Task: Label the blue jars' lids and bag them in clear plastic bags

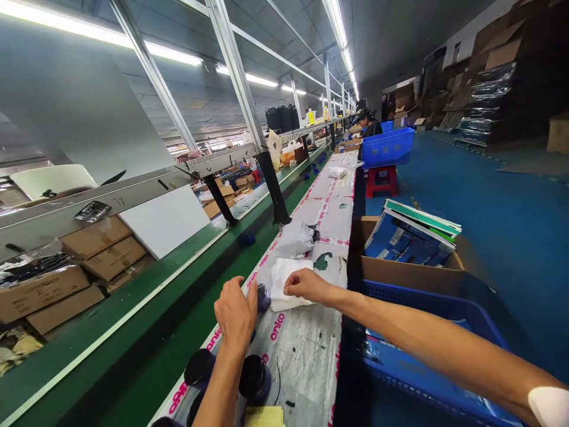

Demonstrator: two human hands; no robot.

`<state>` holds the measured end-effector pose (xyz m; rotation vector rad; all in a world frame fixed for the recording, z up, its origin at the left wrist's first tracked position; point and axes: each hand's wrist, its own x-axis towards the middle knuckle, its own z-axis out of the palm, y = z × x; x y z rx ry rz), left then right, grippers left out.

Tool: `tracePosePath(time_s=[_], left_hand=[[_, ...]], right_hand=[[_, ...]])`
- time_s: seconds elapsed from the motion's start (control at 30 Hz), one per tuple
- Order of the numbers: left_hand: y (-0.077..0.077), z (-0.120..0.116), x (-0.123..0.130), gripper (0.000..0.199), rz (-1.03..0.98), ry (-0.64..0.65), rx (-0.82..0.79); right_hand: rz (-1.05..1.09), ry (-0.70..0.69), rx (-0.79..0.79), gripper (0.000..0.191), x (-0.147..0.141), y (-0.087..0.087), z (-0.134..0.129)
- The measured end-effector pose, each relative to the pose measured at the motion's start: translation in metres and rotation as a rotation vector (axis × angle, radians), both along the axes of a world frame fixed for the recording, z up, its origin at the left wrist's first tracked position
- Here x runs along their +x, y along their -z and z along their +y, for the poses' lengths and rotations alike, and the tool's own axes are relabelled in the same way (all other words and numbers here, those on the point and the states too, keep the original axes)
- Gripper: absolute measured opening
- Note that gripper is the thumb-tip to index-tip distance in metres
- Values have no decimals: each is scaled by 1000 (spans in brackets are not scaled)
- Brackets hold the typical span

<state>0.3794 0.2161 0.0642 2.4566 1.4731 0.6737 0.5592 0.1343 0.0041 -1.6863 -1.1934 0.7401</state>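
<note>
My left hand (237, 308) is over the left edge of the taped work surface, thumb and fingers apart, with nothing visible between them. Just right of its thumb stands a dark blue jar (263, 298). My right hand (306, 284) is over a stack of white sheets (284, 273), its thumb and fingertips pinched together; whatever lies between them is too small to make out. Nearer to me, dark-lidded jars (255, 378) stand on both sides of my left forearm.
A green conveyor belt (178, 350) runs along the left. A white plastic bag (296, 238) lies beyond the sheets. To the right are a cardboard box (413, 276) of printed packs and a blue basket (444, 302). A person (371, 124) sits farther off.
</note>
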Motion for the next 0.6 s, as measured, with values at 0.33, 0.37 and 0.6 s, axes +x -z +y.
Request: tracePosePath(time_s=[0.33,0.37,0.6], left_hand=[[15,-19,0,37,-162,337,-442],[16,-18,-2,36,-174,346,-457],[12,-23,-43,29,-112,217,-194]], right_hand=[[570,-233,49,22,-18,-12,-15],[590,-249,47,22,-20,-14,-16],[514,-188,139,22,-31,-13,-14]])
